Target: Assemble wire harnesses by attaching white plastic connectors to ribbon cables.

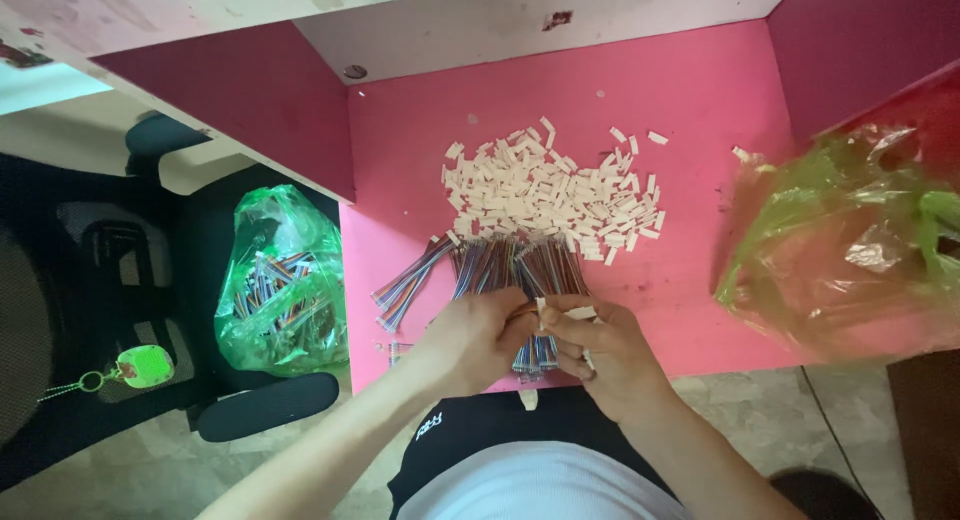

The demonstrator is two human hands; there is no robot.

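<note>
Presently your left hand (478, 338) and right hand (600, 348) meet at the near edge of the pink table (700, 110), both closed on a bundle of multicoloured ribbon wires (512, 270). Just beyond lies a heap of small white connectors (550, 190). A green bag (282, 280) of wires sits left; another bag (850, 240) right.

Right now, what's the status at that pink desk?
Left hand and right hand both pinching one multicoloured ribbon cable. Small white plastic connector at fingertips. Connector pile behind; nothing blocking.
</note>
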